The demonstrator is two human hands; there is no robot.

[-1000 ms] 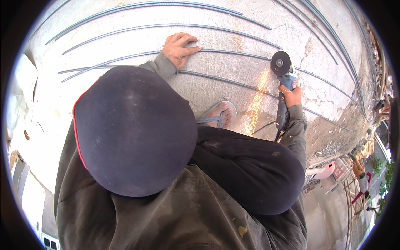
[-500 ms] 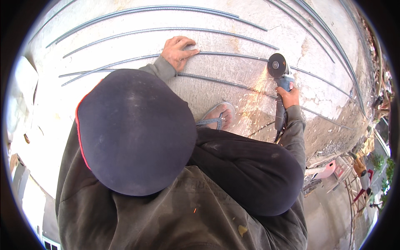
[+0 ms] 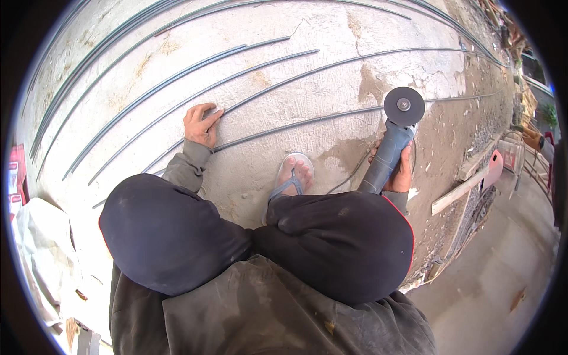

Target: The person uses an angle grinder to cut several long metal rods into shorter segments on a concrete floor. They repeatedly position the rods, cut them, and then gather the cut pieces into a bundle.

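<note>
- Your knees and dark cap hide most of your forearms; your grinder's cord is hard to follow.
- Your right hand (image 3: 402, 171) has its fingers wrapped around the grey angle grinder (image 3: 391, 139), whose round disc (image 3: 404, 106) sits on a long steel rebar (image 3: 296, 125) lying on the concrete floor (image 3: 331, 35).
- Your left hand (image 3: 201, 125) presses flat on that rebar, fingers spread.
- Your sandalled foot (image 3: 291, 177) rests just beside it.

Grey angle grinder (image 3: 393, 133) with round disc raised above long rebar (image 3: 296, 126).
</note>
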